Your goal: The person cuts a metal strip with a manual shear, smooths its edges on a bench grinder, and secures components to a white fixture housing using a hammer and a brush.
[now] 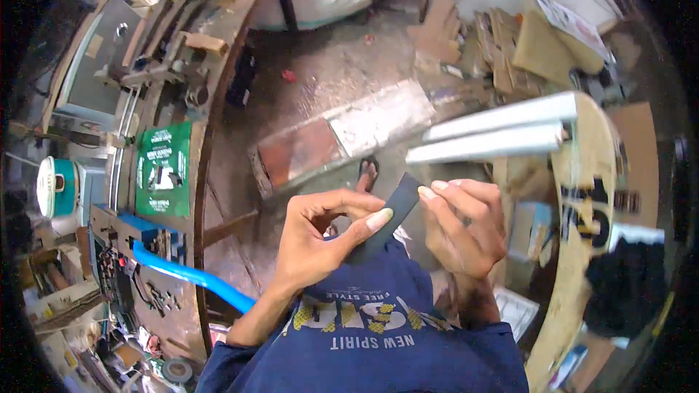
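Dark strip [393,215], thin & flat, held up at chest height, tilted, upper end toward top right. Left hand [320,236] pinches its lower-mid part, thumb on front, fingers curled behind. Right hand [466,229] grips the upper edge w/ fingertips, fingers bent around it. Both hands closed on strip, just above blue shirt [378,335]. Beyond: foot in sandal [368,171] on floor, brick-red slab [342,138] nearby. Two pale tubes [502,127] lie to the right. Left: cluttered bench [182,138] w/ green box [164,167], blue hose [196,276].
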Available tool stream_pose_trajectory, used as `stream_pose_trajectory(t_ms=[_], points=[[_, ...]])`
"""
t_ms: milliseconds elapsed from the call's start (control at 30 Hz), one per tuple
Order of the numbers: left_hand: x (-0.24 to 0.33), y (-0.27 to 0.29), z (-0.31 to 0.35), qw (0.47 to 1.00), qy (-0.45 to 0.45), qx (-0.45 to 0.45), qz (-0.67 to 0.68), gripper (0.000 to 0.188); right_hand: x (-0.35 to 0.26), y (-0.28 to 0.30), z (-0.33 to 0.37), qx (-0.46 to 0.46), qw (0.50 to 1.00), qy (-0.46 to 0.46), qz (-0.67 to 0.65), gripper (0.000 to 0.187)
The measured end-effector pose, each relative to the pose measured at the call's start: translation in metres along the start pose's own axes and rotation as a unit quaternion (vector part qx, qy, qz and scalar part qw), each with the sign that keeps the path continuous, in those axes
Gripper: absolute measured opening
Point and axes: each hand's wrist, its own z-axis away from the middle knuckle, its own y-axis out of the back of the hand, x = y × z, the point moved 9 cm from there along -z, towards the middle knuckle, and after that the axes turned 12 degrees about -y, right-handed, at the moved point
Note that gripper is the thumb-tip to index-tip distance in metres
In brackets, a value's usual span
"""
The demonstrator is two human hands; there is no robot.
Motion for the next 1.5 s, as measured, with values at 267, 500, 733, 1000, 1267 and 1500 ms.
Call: stream_pose_trajectory(t_ms=[267, 500, 733, 1000, 1267, 1500], points=[[0.051, 0.000, -0.170, 0.939, -0.218, 0.042, -0.262, 0.020, 0.125, -0.061, -0.121, 0.057, 0.995, -0.014, -0.077, 0.029], [0.108, 0.029, -0.262, 0.763, -0.396, 0.075, -0.505, 0.038, 0.211, -0.161, -0.176, -0.076, 0.976, -0.166, -0.115, 0.032], [0.061, 0.263, -0.411, 0.795, -0.324, 0.366, -0.359, 0.017, 0.288, -0.292, -0.193, -0.280, 0.908, -0.295, -0.097, 0.028], [-0.005, 0.593, -0.549, 0.762, -0.181, 0.462, -0.416, 0.016, 0.296, -0.510, -0.364, -0.268, 0.925, -0.255, -0.087, 0.023], [-0.029, 0.621, -0.628, 0.856, 0.008, 0.305, -0.417, 0.016, 0.339, -0.690, -0.336, -0.563, 0.707, -0.420, -0.086, 0.049], [-0.019, 0.681, -0.668, 0.862, 0.106, 0.204, -0.452, 0.020, 0.256, -0.605, -0.485, -0.616, 0.638, -0.395, 0.240, 0.059]])
